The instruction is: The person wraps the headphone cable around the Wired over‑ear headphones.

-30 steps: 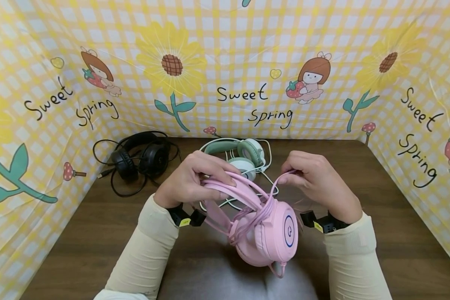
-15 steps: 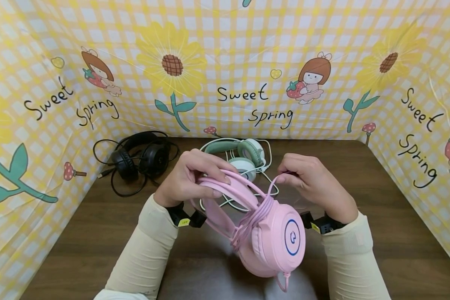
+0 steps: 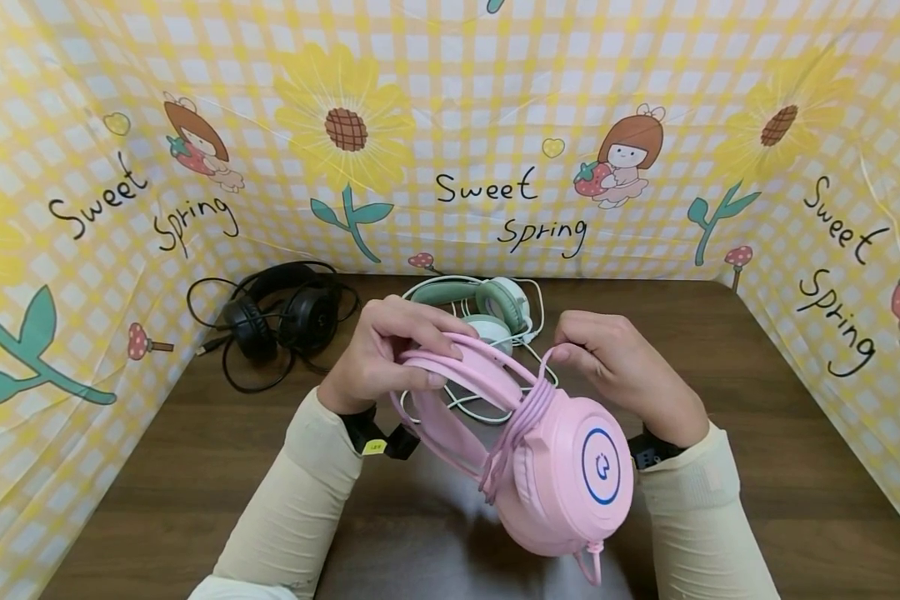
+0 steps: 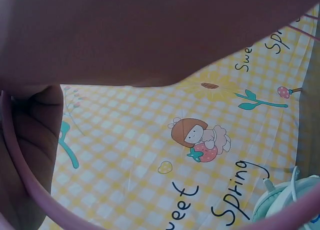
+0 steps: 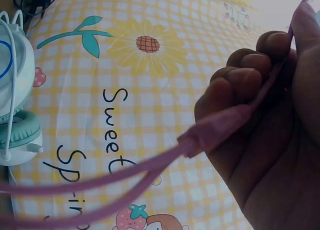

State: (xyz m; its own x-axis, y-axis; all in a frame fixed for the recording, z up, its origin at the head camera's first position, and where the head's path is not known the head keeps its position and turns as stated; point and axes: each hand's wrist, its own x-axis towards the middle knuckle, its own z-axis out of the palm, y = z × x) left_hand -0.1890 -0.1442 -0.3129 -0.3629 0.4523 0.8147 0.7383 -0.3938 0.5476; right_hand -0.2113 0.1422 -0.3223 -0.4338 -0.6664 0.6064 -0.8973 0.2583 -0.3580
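Observation:
Pink headphones (image 3: 570, 500) hang tilted over the near part of the table, the logo earcup low and to the right. My left hand (image 3: 397, 350) grips their headband (image 3: 480, 375), thumb underneath and fingers over the top. Several turns of pink cable (image 3: 521, 425) wrap round the headband's end beside the earcups. With curled fingers and thumb, my right hand (image 3: 611, 358) pinches that cable above the earcup. In the right wrist view the cable's thick joint (image 5: 215, 130), where two strands meet, lies at the fingers. My left fingertips are out of sight in the left wrist view.
Black headphones (image 3: 285, 317) with a loose cable lie at the table's back left. Behind the pink pair are white and green headphones (image 3: 495, 304), their pale cable spread around them. Yellow checked cloth (image 3: 480, 108) walls the back and both sides of the wooden table (image 3: 787, 483).
The pink headphones' earcups have swung right and slightly down, turning the logo more into view. The cable stretch between my right hand and the wraps looks shorter. Both hands keep their hold.

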